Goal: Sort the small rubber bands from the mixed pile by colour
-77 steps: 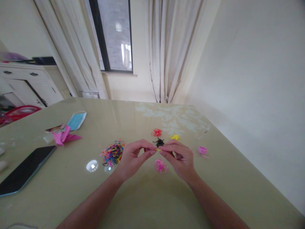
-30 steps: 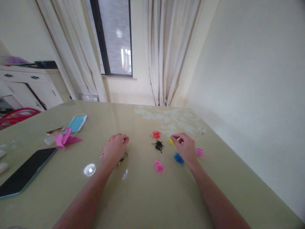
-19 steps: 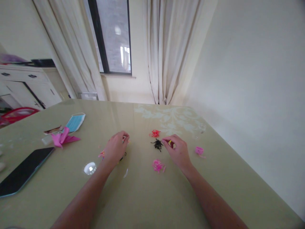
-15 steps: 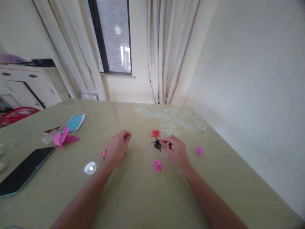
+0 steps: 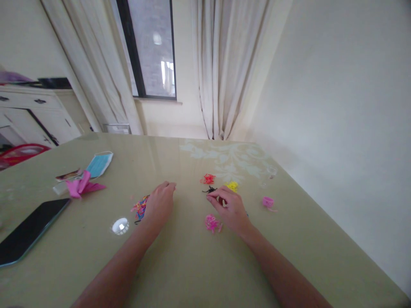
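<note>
Small rubber bands lie sorted by colour on the table. My right hand (image 5: 231, 210) is at the black rubber bands (image 5: 210, 189), thumb and forefinger pinched together at the near edge and covering part of them. What the pinch holds is too small to see. Beyond that hand are yellow rubber bands (image 5: 231, 186); red rubber bands (image 5: 208, 179) lie behind the black ones, pink rubber bands (image 5: 212, 223) nearer me. My left hand (image 5: 159, 204) hangs over the right side of a mixed-colour pile of rubber bands (image 5: 140, 208), fingers together and curled down, tips hidden.
A coiled pink piece (image 5: 268, 202) lies to the right. On the left are a clear dome-shaped object (image 5: 120, 226), a dark phone (image 5: 34, 229), a pink folded-paper shape (image 5: 82, 186) and a blue face mask (image 5: 100, 164). A wall runs along the table's (image 5: 180, 265) right side.
My right hand has moved slightly left and nearer me across the black pile, uncovering the yellow bands. My left hand has turned and lowered a little, showing more of the mixed pile.
</note>
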Demonstrator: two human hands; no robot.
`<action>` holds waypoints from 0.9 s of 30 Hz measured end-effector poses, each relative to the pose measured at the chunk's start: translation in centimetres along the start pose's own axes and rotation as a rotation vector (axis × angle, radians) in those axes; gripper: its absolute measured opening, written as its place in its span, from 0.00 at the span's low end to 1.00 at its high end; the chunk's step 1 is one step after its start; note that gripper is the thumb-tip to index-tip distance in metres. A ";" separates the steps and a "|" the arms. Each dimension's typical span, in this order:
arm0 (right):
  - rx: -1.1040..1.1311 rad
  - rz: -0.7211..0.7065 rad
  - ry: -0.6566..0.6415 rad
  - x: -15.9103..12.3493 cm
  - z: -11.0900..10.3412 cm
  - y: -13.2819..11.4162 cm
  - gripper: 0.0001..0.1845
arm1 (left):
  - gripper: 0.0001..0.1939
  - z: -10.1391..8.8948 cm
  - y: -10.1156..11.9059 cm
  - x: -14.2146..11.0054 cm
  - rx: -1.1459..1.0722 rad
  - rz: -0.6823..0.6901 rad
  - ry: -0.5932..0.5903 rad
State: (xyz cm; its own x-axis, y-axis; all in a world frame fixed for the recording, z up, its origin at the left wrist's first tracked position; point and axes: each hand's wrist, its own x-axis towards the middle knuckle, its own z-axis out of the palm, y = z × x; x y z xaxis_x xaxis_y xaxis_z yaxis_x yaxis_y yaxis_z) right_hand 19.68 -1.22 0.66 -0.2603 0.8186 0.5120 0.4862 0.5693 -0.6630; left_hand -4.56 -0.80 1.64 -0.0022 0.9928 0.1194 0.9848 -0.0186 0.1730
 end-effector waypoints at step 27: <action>0.013 0.003 -0.008 0.0 0.0 0.0 0.10 | 0.09 0.3 0.1 0.3 -0.588 0.084 0.095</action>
State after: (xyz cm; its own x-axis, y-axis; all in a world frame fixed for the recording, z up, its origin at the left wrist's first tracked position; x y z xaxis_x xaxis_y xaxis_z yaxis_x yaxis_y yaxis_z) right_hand 19.66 -1.28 0.67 -0.2653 0.8210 0.5056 0.4758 0.5676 -0.6719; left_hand -4.37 -0.49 1.41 0.0293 0.9707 0.2386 0.7208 -0.1858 0.6678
